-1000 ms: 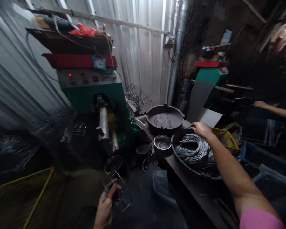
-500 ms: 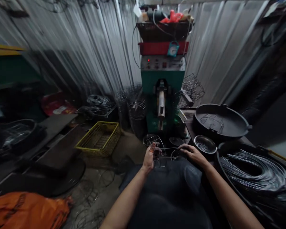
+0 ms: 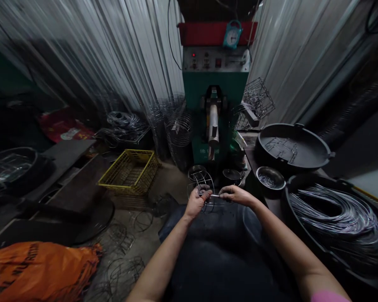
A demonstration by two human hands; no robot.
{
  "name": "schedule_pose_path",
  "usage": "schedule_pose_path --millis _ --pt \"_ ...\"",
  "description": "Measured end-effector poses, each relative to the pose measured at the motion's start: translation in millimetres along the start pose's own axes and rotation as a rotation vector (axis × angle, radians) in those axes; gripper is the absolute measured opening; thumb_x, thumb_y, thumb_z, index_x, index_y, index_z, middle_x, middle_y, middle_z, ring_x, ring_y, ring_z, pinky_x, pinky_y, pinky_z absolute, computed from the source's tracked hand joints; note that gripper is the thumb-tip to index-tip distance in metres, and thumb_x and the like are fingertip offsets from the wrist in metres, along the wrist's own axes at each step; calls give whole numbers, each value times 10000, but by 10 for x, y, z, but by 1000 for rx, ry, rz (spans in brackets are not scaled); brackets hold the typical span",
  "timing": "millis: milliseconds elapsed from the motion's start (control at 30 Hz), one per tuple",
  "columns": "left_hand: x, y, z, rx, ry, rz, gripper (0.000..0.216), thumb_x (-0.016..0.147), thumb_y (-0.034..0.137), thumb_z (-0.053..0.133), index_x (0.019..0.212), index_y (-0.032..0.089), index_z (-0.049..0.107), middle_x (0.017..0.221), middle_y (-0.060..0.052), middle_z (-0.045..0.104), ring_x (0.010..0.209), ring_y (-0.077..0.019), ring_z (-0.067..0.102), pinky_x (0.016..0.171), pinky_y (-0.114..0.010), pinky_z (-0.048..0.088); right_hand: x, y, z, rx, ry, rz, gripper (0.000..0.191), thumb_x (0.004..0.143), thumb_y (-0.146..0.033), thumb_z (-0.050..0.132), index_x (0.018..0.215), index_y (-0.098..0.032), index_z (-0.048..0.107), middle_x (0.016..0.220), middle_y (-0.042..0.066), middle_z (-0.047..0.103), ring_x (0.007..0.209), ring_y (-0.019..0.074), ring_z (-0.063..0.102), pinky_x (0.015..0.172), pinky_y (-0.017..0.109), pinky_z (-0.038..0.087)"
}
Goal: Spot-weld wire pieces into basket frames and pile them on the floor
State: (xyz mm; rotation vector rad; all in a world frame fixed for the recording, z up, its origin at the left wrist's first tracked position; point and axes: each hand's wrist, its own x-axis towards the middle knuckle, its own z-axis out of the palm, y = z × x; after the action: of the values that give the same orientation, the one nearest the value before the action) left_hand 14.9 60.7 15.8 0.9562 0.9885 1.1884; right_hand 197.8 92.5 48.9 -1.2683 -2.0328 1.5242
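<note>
In front of the dark apron [image 3: 214, 251], my left hand [image 3: 196, 202] is closed on a small wire frame [image 3: 210, 181] made of a curved ring and cross bars. A short straight metal wire [image 3: 214, 195] spans the gap between my two hands, near the frame. My right hand [image 3: 237, 195] pinches the right end of that wire with thumb and fingertips. Whether the wire is joined to the frame I cannot tell. Beyond the hands stands a green machine [image 3: 195, 90] with a round metal arm [image 3: 213, 121] pointing toward me.
On the right are a bowl of small metal pieces [image 3: 271, 178], a wide black pan [image 3: 311, 161] with wire parts and a tub [image 3: 291, 218] of bent wires. To the left are a yellow wire basket [image 3: 129, 184], an orange sack [image 3: 44, 268] and loose wire rings [image 3: 143, 220] on the floor.
The view has tilted downward. My right hand has moved left, closer to my left hand, and less of the wire shows between them. The frame remains in my left hand.
</note>
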Motion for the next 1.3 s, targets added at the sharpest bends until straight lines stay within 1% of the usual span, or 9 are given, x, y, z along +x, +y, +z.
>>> schedule_pose_path --millis 133,333,500,633,733,967,1100,1200,1300 --pt "-8 32 -77 33 -32 -16 373 638 371 671 903 152 526 586 48 501 544 -75 507 530 -188 366 46 -14 31 -10 -15 -11 214 718 -339 546 779 -137 578 628 -15 513 562 103 455 522 214 361" --pt "10 38 -134 -31 23 -36 416 597 401 696 882 158 514 561 61 484 490 -69 494 466 -173 348 94 34 105 -211 139 -263 182 772 -306 524 839 -151 591 805 38 602 769 158 544 696 259 414" --pt "28 38 -161 -70 33 -66 452 619 448 667 921 162 490 567 35 530 441 -75 481 354 -147 230 102 39 77 -296 268 -439 182 819 -313 482 864 -180 599 839 52 587 770 148 551 703 255 426" --pt "32 90 -181 -119 5 -65 466 587 383 712 938 169 494 618 43 526 480 -70 498 398 -152 307 76 5 15 -280 366 -422 179 816 -324 482 814 -184 594 801 45 574 748 152 546 692 261 425" --pt "43 127 -198 -94 -20 -41 469 551 321 746 925 159 514 639 49 512 502 -57 489 487 -175 383 41 -6 -6 -214 367 -351 181 808 -336 484 791 -182 577 770 33 584 740 157 544 697 268 425" --pt "56 161 -190 -81 -55 6 438 570 290 734 921 153 512 618 55 485 493 -57 478 485 -185 394 -20 -42 -46 -185 339 -255 188 778 -347 492 787 -168 546 749 38 574 728 167 528 665 272 428" --pt "59 188 -206 -148 -67 13 461 595 326 714 957 152 488 605 50 506 496 -82 515 506 -215 425 -2 -37 -100 -140 395 -236 195 757 -364 507 774 -172 536 734 28 555 726 166 523 656 266 426" --pt "66 207 -255 -208 -41 -2 455 635 382 673 977 143 491 567 53 492 457 -82 506 465 -204 406 -13 -72 -126 -92 430 -181 214 737 -389 525 770 -178 531 712 15 551 680 157 523 620 258 431" --pt "81 216 -304 -183 -27 -60 443 644 412 655 969 151 507 574 53 484 435 -70 489 410 -179 367 -72 -229 -141 -138 344 -154 221 748 -393 522 781 -179 567 728 28 588 689 166 544 635 265 438"
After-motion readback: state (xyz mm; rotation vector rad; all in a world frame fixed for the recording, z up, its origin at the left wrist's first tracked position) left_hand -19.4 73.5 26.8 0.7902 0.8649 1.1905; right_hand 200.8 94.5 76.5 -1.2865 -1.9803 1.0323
